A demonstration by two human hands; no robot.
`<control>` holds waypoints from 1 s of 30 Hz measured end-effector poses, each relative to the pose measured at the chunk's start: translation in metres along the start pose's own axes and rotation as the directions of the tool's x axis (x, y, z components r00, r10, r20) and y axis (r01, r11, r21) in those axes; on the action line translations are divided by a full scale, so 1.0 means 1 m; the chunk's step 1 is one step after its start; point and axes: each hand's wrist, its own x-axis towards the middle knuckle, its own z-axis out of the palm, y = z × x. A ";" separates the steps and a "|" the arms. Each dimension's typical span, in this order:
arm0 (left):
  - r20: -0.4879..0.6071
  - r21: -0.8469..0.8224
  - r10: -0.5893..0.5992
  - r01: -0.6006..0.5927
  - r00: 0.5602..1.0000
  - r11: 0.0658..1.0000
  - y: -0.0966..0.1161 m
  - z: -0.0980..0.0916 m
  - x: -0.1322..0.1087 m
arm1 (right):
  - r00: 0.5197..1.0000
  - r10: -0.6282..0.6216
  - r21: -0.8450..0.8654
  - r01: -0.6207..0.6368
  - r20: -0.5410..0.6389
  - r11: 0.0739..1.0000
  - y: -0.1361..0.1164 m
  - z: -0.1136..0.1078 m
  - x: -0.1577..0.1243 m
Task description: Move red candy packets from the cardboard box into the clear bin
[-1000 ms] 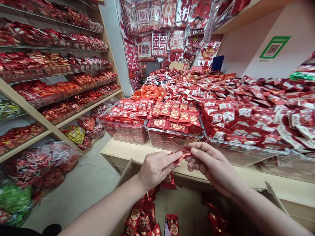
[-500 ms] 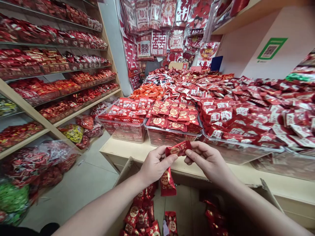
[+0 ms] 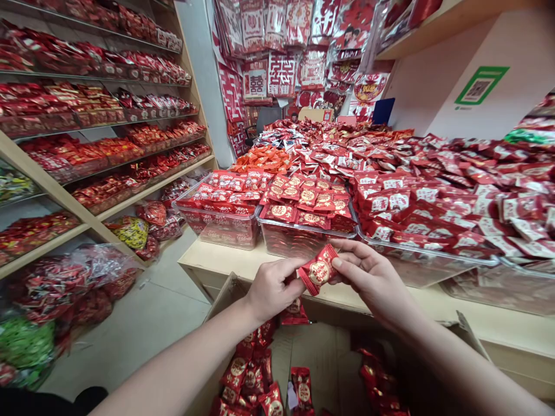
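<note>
A small red candy packet (image 3: 318, 270) with gold print is tilted between my hands, above an open cardboard box. My right hand (image 3: 368, 277) pinches its right side between thumb and fingers. My left hand (image 3: 275, 287) is closed at the packet's left end, and a second red candy packet (image 3: 295, 313) hangs below it, its upper part hidden by the hand. Inside the cardboard box (image 3: 234, 289) lie several similar packets (image 3: 249, 375), piled at the left, with a darker group at the right. Just beyond my hands stands a clear bin (image 3: 299, 240) filled with matching packets.
More clear bins (image 3: 229, 228) of red packets line the pale counter (image 3: 199, 257), with a large heap of packets (image 3: 425, 190) at the right. Stocked shelves (image 3: 104, 121) stand at the left. Filled plastic bags (image 3: 73, 283) sit on the floor below them.
The upper packet has turned from nearly level to steeply tilted, its printed face towards me. My right hand has shifted its hold on it. The hanging packet has risen closer to my left hand.
</note>
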 end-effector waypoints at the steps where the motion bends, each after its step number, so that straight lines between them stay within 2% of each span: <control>1: 0.013 -0.039 -0.031 0.032 0.999 0.999 0.001 0.001 0.000 | 1.000 -0.015 -0.027 0.015 -0.006 1.000 0.000 0.000 0.001; 5: 0.077 -0.205 -0.154 0.167 0.985 0.964 0.002 0.005 0.001 | 0.997 -0.078 -0.122 0.076 -0.013 0.990 -0.001 -0.001 0.002; 9: 0.010 -0.323 -0.289 0.277 0.957 0.905 0.004 0.005 0.003 | 0.992 -0.123 -0.179 0.116 -0.029 0.977 -0.002 -0.002 0.003; 11: 0.016 -0.376 -0.338 0.319 0.941 0.870 0.005 0.003 0.004 | 0.990 -0.139 -0.206 0.129 -0.035 0.970 -0.001 -0.003 0.003; 14: 0.180 -0.428 -0.334 0.380 0.925 0.820 0.008 0.001 0.005 | 0.989 -0.150 -0.238 0.143 -0.012 0.961 0.001 -0.001 0.004; 17: 0.289 -0.384 -0.321 0.417 0.902 0.824 0.012 0.003 0.004 | 0.989 -0.147 -0.265 0.151 0.034 0.952 0.004 0.003 0.001; 22: 0.345 -0.380 -0.313 0.436 0.885 0.816 0.018 0.007 0.001 | 0.991 -0.122 -0.431 0.135 0.058 0.892 0.007 0.009 -0.005; 30: 0.330 -0.443 -0.284 0.413 0.900 0.795 0.017 0.003 0.002 | 0.988 -0.129 -0.415 0.151 0.081 0.897 0.001 0.011 -0.004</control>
